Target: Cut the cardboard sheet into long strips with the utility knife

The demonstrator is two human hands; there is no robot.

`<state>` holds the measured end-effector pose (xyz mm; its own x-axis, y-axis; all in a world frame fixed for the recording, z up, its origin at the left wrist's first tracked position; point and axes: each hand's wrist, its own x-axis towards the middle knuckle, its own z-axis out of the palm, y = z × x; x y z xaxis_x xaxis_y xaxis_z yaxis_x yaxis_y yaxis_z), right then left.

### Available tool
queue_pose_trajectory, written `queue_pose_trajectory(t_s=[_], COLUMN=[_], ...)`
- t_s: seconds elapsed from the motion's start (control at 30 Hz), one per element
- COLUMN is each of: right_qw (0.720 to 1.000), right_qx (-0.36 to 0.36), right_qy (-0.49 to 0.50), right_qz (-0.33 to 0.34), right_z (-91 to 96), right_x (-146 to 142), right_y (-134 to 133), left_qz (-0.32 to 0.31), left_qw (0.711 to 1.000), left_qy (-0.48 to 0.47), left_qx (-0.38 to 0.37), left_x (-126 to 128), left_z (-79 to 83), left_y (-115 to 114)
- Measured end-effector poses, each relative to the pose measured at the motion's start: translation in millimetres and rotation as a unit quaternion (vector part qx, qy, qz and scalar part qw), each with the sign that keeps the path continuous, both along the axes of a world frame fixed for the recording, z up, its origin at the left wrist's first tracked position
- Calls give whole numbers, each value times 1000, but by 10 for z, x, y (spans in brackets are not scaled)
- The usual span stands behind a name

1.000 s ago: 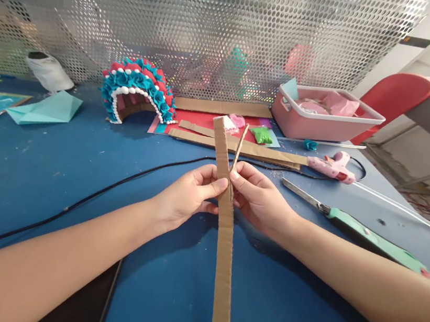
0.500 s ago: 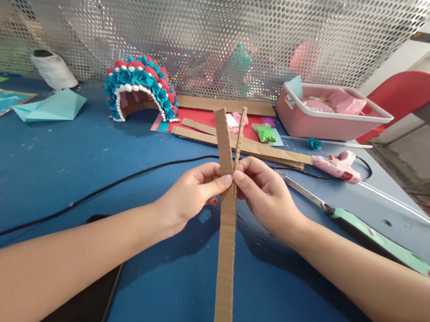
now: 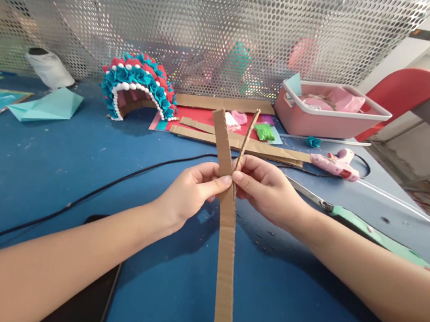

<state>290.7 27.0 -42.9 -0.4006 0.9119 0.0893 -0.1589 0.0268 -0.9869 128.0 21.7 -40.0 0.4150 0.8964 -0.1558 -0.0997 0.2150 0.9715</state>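
A long brown cardboard strip (image 3: pixel 226 257) runs from the bottom edge up to mid-frame. A second, thinner cardboard strip (image 3: pixel 249 128) stands edge-on beside its upper part, forming a narrow V. My left hand (image 3: pixel 191 192) pinches the wide strip from the left with thumb and fingers closed. My right hand (image 3: pixel 264 188) pinches the thin strip from the right, thumb tips nearly touching where the two strips meet. Both hands hover above the blue table (image 3: pixel 80 164).
A teal-and-red ruffled arch (image 3: pixel 137 87) stands at the back. More cardboard strips (image 3: pixel 271 151), a pink glue gun (image 3: pixel 335 163), green-handled scissors (image 3: pixel 353 221), a black cable (image 3: pixel 87 199) and a pink bin (image 3: pixel 332 115) lie around. A perforated metal screen (image 3: pixel 217 24) closes the far side.
The thin strip's top leaned right, went upright, and now leans right again, away from the wide strip. Both hands stayed pinched at the junction.
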Motion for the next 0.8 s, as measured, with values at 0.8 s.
queue_pose_trajectory(t_s=[0.8], right_qw=[992], right_qx=[51], right_qy=[-110], right_qz=[-40], right_z=[38], right_x=[-27], right_y=[-47], left_qz=[65], left_qw=[998], left_qy=[18], left_qx=[17], left_x=[18], left_z=[-7], left_y=[-2])
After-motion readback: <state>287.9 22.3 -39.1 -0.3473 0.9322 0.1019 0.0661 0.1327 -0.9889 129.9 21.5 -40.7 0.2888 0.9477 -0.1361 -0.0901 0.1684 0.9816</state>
